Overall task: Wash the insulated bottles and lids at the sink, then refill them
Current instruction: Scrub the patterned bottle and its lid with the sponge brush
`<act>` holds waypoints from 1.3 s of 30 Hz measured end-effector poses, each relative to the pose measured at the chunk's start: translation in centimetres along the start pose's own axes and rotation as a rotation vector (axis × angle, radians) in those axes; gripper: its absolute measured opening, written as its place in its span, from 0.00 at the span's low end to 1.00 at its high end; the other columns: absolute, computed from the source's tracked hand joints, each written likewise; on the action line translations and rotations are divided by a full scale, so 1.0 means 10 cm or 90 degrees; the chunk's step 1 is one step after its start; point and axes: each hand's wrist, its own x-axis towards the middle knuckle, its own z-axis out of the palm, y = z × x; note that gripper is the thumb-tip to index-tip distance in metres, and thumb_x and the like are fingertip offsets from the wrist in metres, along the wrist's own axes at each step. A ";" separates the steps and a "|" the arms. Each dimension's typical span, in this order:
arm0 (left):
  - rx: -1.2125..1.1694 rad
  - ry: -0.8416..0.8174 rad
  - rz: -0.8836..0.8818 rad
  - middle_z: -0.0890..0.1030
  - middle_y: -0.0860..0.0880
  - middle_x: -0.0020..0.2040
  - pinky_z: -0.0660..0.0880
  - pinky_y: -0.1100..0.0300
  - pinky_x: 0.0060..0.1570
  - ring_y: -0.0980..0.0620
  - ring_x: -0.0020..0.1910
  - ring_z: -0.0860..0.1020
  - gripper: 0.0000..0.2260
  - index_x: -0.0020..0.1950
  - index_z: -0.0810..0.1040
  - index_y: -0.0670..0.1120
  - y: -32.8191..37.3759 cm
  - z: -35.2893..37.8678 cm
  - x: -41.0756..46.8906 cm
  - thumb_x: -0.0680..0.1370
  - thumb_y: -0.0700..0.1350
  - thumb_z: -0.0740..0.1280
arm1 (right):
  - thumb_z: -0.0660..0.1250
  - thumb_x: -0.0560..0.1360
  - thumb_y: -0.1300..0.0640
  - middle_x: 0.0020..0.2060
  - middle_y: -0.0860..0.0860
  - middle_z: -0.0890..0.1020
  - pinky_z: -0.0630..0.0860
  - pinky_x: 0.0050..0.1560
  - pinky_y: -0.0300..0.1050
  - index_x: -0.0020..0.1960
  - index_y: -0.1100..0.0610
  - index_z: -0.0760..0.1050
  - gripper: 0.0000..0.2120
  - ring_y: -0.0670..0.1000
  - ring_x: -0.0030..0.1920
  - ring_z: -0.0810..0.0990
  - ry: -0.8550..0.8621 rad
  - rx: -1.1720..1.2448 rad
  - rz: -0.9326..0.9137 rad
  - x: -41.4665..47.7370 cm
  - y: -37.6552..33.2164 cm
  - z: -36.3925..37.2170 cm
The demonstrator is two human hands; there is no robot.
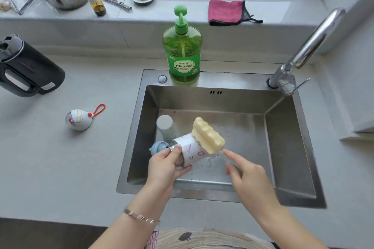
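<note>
White insulated bottle (190, 152) is gripped on its side over the steel sink (287, 147) by the curled fingers (185, 168) of the left hand (166, 168); a cream sponge brush (208, 135) is laid against it, touched by the outstretched forefinger of the right hand (249, 176), the hold not discernible. Scrubbing is judged under way: 1 more bottle (165, 127) and a blue lid (158, 146) are left in the basin, 1 lid (79, 120) on the grey worktop (60, 168); refilling remains. Green detergent (183, 54) is stood below the windowsill (182, 0)

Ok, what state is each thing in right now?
Printed bottle: tipped sideways, held by left hand.
Sponge brush: against that bottle, pinched by right hand.
Plain bottle: standing in sink.
Blue lid: in sink.
Red-loop lid: on counter.
Tap: no water visible.
Soap bottle: upright.
</note>
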 end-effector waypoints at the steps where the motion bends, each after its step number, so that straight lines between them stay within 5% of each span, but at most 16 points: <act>1: -0.008 -0.006 -0.008 0.80 0.37 0.49 0.81 0.50 0.39 0.42 0.48 0.79 0.07 0.47 0.77 0.36 -0.04 0.07 -0.03 0.79 0.39 0.63 | 0.60 0.78 0.59 0.33 0.48 0.78 0.70 0.37 0.42 0.65 0.45 0.73 0.18 0.46 0.31 0.73 -0.014 -0.028 -0.051 -0.09 0.00 0.06; 3: -0.028 -0.020 -0.016 0.79 0.37 0.48 0.80 0.48 0.39 0.42 0.47 0.79 0.08 0.47 0.78 0.36 -0.09 0.15 -0.08 0.79 0.39 0.63 | 0.59 0.77 0.59 0.33 0.46 0.75 0.71 0.37 0.49 0.65 0.43 0.72 0.20 0.53 0.36 0.76 -0.033 -0.059 -0.101 -0.17 0.01 0.07; 8: -0.005 -0.041 0.001 0.81 0.38 0.48 0.81 0.50 0.40 0.42 0.50 0.79 0.06 0.48 0.78 0.36 -0.13 0.20 -0.12 0.78 0.38 0.64 | 0.61 0.77 0.62 0.32 0.51 0.76 0.70 0.37 0.50 0.65 0.47 0.73 0.19 0.57 0.37 0.76 0.061 -0.103 -0.016 -0.02 0.25 -0.17; 11: 0.009 -0.058 0.013 0.81 0.39 0.45 0.81 0.51 0.41 0.44 0.47 0.80 0.06 0.46 0.79 0.38 -0.11 0.22 -0.16 0.78 0.39 0.64 | 0.62 0.73 0.63 0.28 0.46 0.73 0.70 0.27 0.45 0.63 0.45 0.74 0.22 0.53 0.28 0.75 0.008 -0.120 -0.138 -0.26 0.12 -0.04; 15: 0.052 -0.075 0.083 0.82 0.44 0.43 0.81 0.53 0.43 0.47 0.46 0.80 0.06 0.49 0.80 0.38 -0.10 0.19 -0.22 0.78 0.37 0.64 | 0.62 0.77 0.62 0.26 0.46 0.71 0.67 0.36 0.48 0.64 0.46 0.74 0.19 0.49 0.29 0.69 0.089 -0.037 0.024 -0.01 0.29 -0.22; 19: 0.110 -0.080 0.144 0.83 0.52 0.35 0.81 0.55 0.43 0.55 0.39 0.81 0.05 0.46 0.81 0.42 -0.08 0.16 -0.24 0.77 0.36 0.65 | 0.62 0.76 0.60 0.26 0.44 0.70 0.67 0.32 0.48 0.64 0.45 0.74 0.19 0.47 0.29 0.68 0.010 -0.027 -0.104 -0.28 0.05 -0.12; 23: 0.203 -0.111 0.250 0.83 0.55 0.34 0.79 0.63 0.44 0.56 0.40 0.81 0.08 0.40 0.81 0.46 -0.09 0.12 -0.24 0.75 0.34 0.66 | 0.63 0.76 0.61 0.21 0.44 0.70 0.64 0.33 0.44 0.62 0.46 0.76 0.17 0.43 0.25 0.69 0.056 0.029 0.062 0.02 0.22 -0.26; 26: 0.242 -0.116 0.292 0.81 0.53 0.33 0.77 0.60 0.46 0.54 0.39 0.78 0.05 0.41 0.82 0.42 -0.07 0.11 -0.22 0.74 0.35 0.68 | 0.64 0.76 0.61 0.24 0.45 0.71 0.63 0.32 0.41 0.62 0.46 0.75 0.18 0.42 0.29 0.71 -0.009 0.021 -0.042 -0.14 0.03 -0.22; 28: 0.234 -0.124 0.279 0.82 0.53 0.33 0.78 0.60 0.47 0.54 0.40 0.79 0.06 0.41 0.82 0.44 -0.07 0.11 -0.23 0.75 0.35 0.68 | 0.64 0.76 0.61 0.23 0.43 0.70 0.61 0.29 0.38 0.62 0.44 0.76 0.18 0.42 0.29 0.71 -0.043 0.022 -0.059 -0.18 -0.04 -0.25; 31: 0.205 -0.111 0.250 0.84 0.54 0.36 0.80 0.62 0.45 0.56 0.41 0.82 0.08 0.43 0.81 0.46 -0.05 0.12 -0.25 0.76 0.35 0.66 | 0.63 0.76 0.61 0.22 0.42 0.69 0.63 0.30 0.42 0.61 0.47 0.76 0.17 0.40 0.25 0.70 0.053 0.015 0.049 0.06 0.16 -0.34; 35: 0.048 -0.069 0.066 0.82 0.43 0.40 0.82 0.50 0.38 0.45 0.42 0.82 0.07 0.48 0.79 0.36 0.07 0.16 -0.24 0.78 0.39 0.64 | 0.61 0.76 0.58 0.27 0.44 0.69 0.69 0.31 0.50 0.65 0.41 0.72 0.20 0.47 0.28 0.69 0.010 -0.024 -0.127 -0.25 0.05 -0.08; 39: -0.031 -0.051 -0.040 0.80 0.39 0.44 0.80 0.45 0.34 0.41 0.42 0.81 0.09 0.51 0.75 0.33 0.19 0.18 -0.26 0.77 0.40 0.65 | 0.63 0.76 0.64 0.36 0.52 0.82 0.71 0.34 0.49 0.60 0.33 0.69 0.26 0.47 0.30 0.71 0.120 0.060 -0.040 -0.07 0.34 -0.10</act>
